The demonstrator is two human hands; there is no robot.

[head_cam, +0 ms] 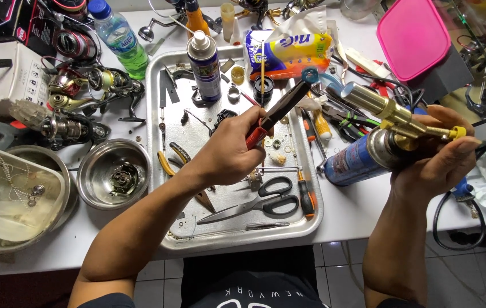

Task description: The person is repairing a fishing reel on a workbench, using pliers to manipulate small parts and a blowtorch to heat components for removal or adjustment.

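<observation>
left hand on the tool, right hand on the torch, no flame showing

my left hand (228, 151) is closed around the red grip of a slim black tool (281, 108), held over the steel tray (157, 171) with its blue-ringed tip pointing up and away from me. my right hand (440, 157) is wrapped around a blue gas canister (354, 162) with a brass torch head (388, 111), just off the tray's right edge, nozzle aimed at the tool tip.

as i judge it, both pieces are in hand and lined up, but i see no flame, so any heating is not begun. the tip and nozzle are near, not touching.

the tool looks long, thin and dark, a small ring at its end. scissors (265, 202) lie on the tray below it.
</observation>
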